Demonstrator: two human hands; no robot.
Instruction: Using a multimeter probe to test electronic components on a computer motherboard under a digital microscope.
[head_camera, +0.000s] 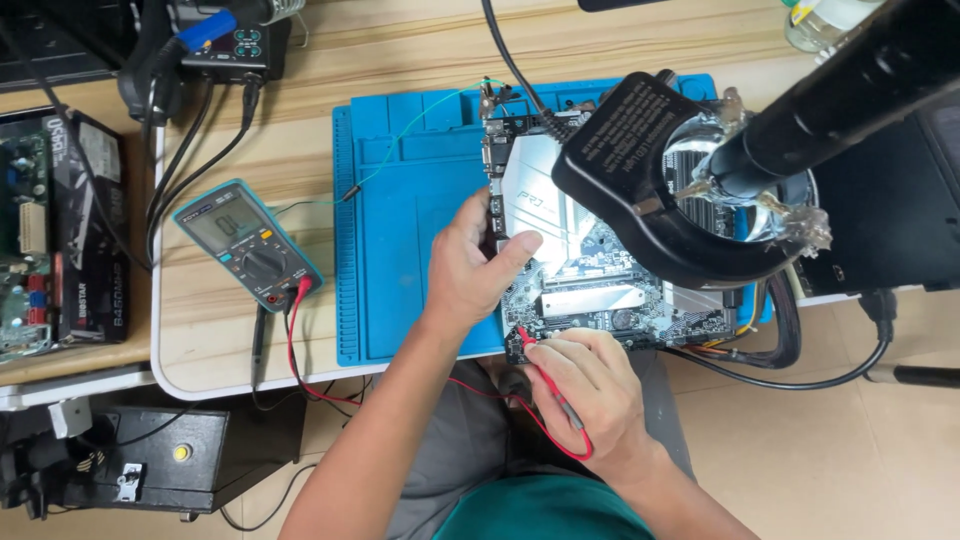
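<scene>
Head view | black magnifier lamp (660, 170) hung nearest, above circuit board (600, 270) | right hand (590, 385) pinched red probe (540, 345) at board's near edge | left hand (470, 265) gripped board's left edge, thumb on top | board overhung blue mat (400, 250) at bench (230, 330) front | multimeter (248, 245) lay well left, open mat between.

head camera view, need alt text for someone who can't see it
A person's right hand holds a red probe on a computer motherboard while the left hand steadies its edge. It lies on a blue mat, multimeter at left.
</scene>
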